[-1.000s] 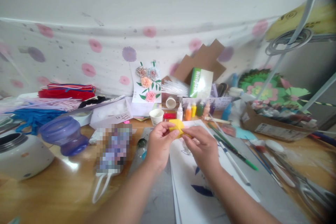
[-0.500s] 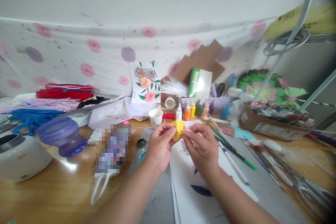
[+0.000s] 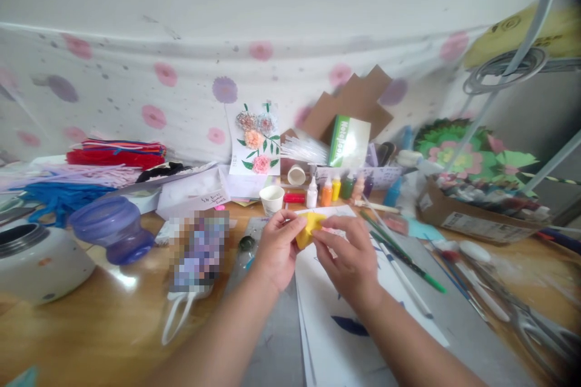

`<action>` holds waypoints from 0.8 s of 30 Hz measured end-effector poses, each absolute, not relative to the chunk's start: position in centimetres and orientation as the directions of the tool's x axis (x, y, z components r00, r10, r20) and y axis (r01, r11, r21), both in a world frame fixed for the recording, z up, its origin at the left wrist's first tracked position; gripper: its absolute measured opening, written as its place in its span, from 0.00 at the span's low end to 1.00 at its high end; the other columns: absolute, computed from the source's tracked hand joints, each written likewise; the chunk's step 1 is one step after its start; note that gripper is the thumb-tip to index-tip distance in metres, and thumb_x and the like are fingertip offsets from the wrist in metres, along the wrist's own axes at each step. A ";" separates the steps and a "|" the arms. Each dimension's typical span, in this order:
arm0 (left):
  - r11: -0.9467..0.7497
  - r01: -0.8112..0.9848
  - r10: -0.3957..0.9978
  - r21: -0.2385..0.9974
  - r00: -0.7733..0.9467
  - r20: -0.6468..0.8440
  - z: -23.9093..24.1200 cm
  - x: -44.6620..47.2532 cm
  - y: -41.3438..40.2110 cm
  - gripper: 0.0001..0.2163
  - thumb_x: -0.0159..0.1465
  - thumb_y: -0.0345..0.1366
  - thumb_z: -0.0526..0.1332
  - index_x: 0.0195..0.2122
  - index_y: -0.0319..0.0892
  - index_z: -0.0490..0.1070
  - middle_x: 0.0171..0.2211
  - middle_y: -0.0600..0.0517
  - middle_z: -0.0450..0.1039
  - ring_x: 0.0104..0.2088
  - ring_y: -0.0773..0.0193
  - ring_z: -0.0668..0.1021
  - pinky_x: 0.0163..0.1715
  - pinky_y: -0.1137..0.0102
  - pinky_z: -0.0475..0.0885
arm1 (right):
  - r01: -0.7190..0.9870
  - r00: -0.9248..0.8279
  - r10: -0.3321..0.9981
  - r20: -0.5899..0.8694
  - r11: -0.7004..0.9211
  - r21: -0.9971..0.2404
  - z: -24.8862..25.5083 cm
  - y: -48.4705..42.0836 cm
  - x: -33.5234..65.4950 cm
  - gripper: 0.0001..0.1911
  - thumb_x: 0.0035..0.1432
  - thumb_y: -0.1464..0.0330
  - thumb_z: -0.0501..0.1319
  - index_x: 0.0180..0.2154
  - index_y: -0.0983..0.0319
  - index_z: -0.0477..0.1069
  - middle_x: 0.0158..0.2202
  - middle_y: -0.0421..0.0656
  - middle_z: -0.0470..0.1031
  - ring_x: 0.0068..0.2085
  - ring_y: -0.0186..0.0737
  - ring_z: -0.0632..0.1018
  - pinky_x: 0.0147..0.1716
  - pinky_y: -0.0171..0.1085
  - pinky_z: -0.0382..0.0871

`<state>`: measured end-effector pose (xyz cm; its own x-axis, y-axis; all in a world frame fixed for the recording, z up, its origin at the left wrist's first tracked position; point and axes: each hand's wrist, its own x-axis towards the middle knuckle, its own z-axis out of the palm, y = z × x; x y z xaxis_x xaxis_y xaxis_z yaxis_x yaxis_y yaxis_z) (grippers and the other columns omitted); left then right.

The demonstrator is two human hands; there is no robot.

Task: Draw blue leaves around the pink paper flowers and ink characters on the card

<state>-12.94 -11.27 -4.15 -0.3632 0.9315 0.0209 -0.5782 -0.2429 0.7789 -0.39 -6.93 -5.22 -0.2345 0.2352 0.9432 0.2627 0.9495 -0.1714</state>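
Both of my hands meet above the middle of a wooden table (image 3: 91, 320). Between them is a small yellow piece of folded paper (image 3: 309, 227). My left hand (image 3: 275, 249) pinches its left side with thumb and fingers. My right hand (image 3: 347, 257) pinches its right edge, fingers curled. Under my hands lies a white sheet (image 3: 331, 314) with dark blue leaf shapes on it. A small paper cup (image 3: 271, 199) stands just beyond my left hand.
A white jar (image 3: 39, 260) and a purple lid (image 3: 111, 230) sit at the left. Paint bottles (image 3: 331, 189), a green box (image 3: 348, 142), a flower card (image 3: 254, 142) and piled coloured strips (image 3: 113, 155) line the back. Pens (image 3: 403, 263) and a cardboard box (image 3: 476, 208) lie at the right.
The yellow paper has turned between my fingers and now sits a little lower. Both hands stay pinched on it in nearly the same place.
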 end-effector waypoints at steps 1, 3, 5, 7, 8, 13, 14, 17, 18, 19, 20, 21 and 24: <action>-0.241 -0.577 0.932 0.780 -0.361 0.020 -4.1 -13.0 -11.3 0.15 0.47 0.35 0.72 0.28 0.41 0.65 0.23 0.58 0.68 0.24 0.72 0.71 0.24 0.78 0.63 | 0.266 -0.232 0.239 0.943 0.948 -0.175 -5.3 -7.0 -0.4 0.13 0.52 0.79 0.61 0.37 0.56 0.73 0.37 0.44 0.71 0.37 0.41 0.73 0.35 0.43 0.69; -0.239 -0.575 0.935 0.782 -0.353 0.026 -4.2 -13.1 -11.3 0.15 0.48 0.34 0.72 0.31 0.41 0.65 0.25 0.57 0.70 0.26 0.70 0.73 0.26 0.77 0.65 | 0.271 -0.227 0.250 0.941 0.945 -0.186 -5.4 -7.0 -0.4 0.13 0.52 0.79 0.62 0.38 0.57 0.73 0.35 0.44 0.70 0.36 0.40 0.72 0.33 0.42 0.68; -0.239 -0.574 0.940 0.784 -0.339 0.038 -4.2 -13.1 -11.4 0.15 0.49 0.33 0.71 0.33 0.42 0.66 0.27 0.55 0.72 0.29 0.68 0.75 0.29 0.76 0.67 | 0.269 -0.225 0.263 0.938 0.942 -0.199 -5.5 -6.9 -0.3 0.13 0.52 0.78 0.62 0.38 0.57 0.73 0.34 0.43 0.69 0.34 0.39 0.71 0.33 0.41 0.67; -0.241 -0.569 0.944 0.786 -0.325 0.054 -4.2 -13.2 -11.4 0.14 0.50 0.32 0.70 0.35 0.43 0.67 0.29 0.54 0.74 0.30 0.68 0.75 0.30 0.76 0.67 | 0.260 -0.229 0.275 0.934 0.942 -0.214 -5.5 -6.8 -0.2 0.12 0.53 0.77 0.61 0.38 0.57 0.73 0.34 0.43 0.69 0.34 0.39 0.71 0.33 0.41 0.67; -0.243 -0.565 0.946 0.788 -0.319 0.063 -4.2 -13.2 -11.4 0.14 0.50 0.32 0.70 0.35 0.43 0.68 0.29 0.54 0.74 0.30 0.68 0.75 0.31 0.76 0.67 | 0.255 -0.231 0.282 0.931 0.941 -0.222 -5.5 -6.7 -0.2 0.12 0.53 0.76 0.61 0.38 0.56 0.74 0.34 0.43 0.69 0.35 0.39 0.71 0.33 0.42 0.67; -0.233 -0.534 0.949 0.813 -0.309 0.069 -4.0 -13.3 -11.3 0.10 0.48 0.33 0.71 0.30 0.38 0.74 0.29 0.51 0.75 0.31 0.67 0.75 0.31 0.76 0.68 | 0.224 -0.233 0.319 0.918 0.937 -0.269 -5.4 -6.6 -0.2 0.11 0.55 0.75 0.60 0.38 0.55 0.75 0.33 0.42 0.70 0.34 0.39 0.72 0.33 0.41 0.67; -0.228 -0.530 0.949 0.817 -0.308 0.066 -4.0 -13.3 -11.3 0.09 0.48 0.33 0.71 0.29 0.38 0.74 0.29 0.50 0.75 0.31 0.67 0.75 0.32 0.75 0.68 | 0.218 -0.233 0.330 0.915 0.934 -0.282 -5.3 -6.6 -0.2 0.11 0.55 0.75 0.60 0.38 0.55 0.75 0.33 0.42 0.70 0.35 0.40 0.72 0.33 0.41 0.67; -0.215 -0.527 0.954 0.822 -0.292 0.062 -3.9 -13.3 -11.4 0.09 0.48 0.34 0.71 0.29 0.38 0.76 0.29 0.49 0.76 0.32 0.66 0.76 0.33 0.75 0.69 | 0.191 -0.237 0.373 0.897 0.923 -0.334 -5.3 -6.6 -0.2 0.08 0.56 0.75 0.60 0.37 0.57 0.74 0.33 0.43 0.70 0.35 0.39 0.72 0.33 0.41 0.68; -0.212 -0.528 0.956 0.822 -0.285 0.064 -3.9 -13.3 -11.4 0.09 0.48 0.34 0.71 0.29 0.38 0.76 0.29 0.49 0.76 0.32 0.66 0.76 0.33 0.75 0.69 | 0.181 -0.240 0.388 0.890 0.919 -0.351 -5.3 -6.6 -0.2 0.07 0.56 0.74 0.61 0.36 0.57 0.74 0.32 0.42 0.70 0.34 0.39 0.72 0.32 0.40 0.68; -0.211 -0.529 0.958 0.822 -0.279 0.067 -3.9 -13.3 -11.4 0.09 0.48 0.34 0.71 0.29 0.38 0.77 0.30 0.49 0.77 0.33 0.66 0.76 0.33 0.75 0.69 | 0.172 -0.242 0.401 0.884 0.914 -0.368 -5.3 -6.5 -0.2 0.06 0.56 0.74 0.61 0.35 0.58 0.73 0.32 0.42 0.69 0.34 0.39 0.72 0.33 0.40 0.69; -0.212 -0.530 0.960 0.821 -0.271 0.073 -3.8 -13.3 -11.5 0.09 0.49 0.35 0.71 0.29 0.38 0.77 0.30 0.49 0.77 0.33 0.66 0.76 0.33 0.75 0.69 | 0.164 -0.239 0.412 0.879 0.909 -0.382 -5.2 -6.5 -0.2 0.05 0.55 0.73 0.61 0.34 0.58 0.73 0.33 0.43 0.69 0.35 0.39 0.73 0.33 0.40 0.69; -0.216 -0.532 0.961 0.819 -0.265 0.081 -3.8 -13.3 -11.5 0.09 0.49 0.35 0.71 0.30 0.38 0.77 0.30 0.49 0.77 0.33 0.67 0.76 0.33 0.76 0.69 | 0.159 -0.233 0.423 0.876 0.905 -0.394 -5.2 -6.4 -0.1 0.04 0.55 0.73 0.62 0.33 0.59 0.73 0.34 0.43 0.69 0.36 0.40 0.73 0.34 0.41 0.69; -0.223 -0.538 0.964 0.813 -0.246 0.102 -3.8 -13.2 -11.4 0.09 0.50 0.36 0.71 0.29 0.37 0.78 0.30 0.49 0.77 0.32 0.68 0.76 0.34 0.76 0.69 | 0.146 -0.217 0.445 0.869 0.895 -0.421 -5.1 -6.3 -0.1 0.02 0.55 0.72 0.62 0.31 0.59 0.71 0.40 0.46 0.69 0.42 0.43 0.73 0.40 0.44 0.69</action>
<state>-13.24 -11.45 -3.76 -0.2459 0.9639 0.1023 -0.5380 -0.2234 0.8128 -0.07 -6.29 -5.11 -0.2172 0.4446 0.8690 0.1463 0.8950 -0.4213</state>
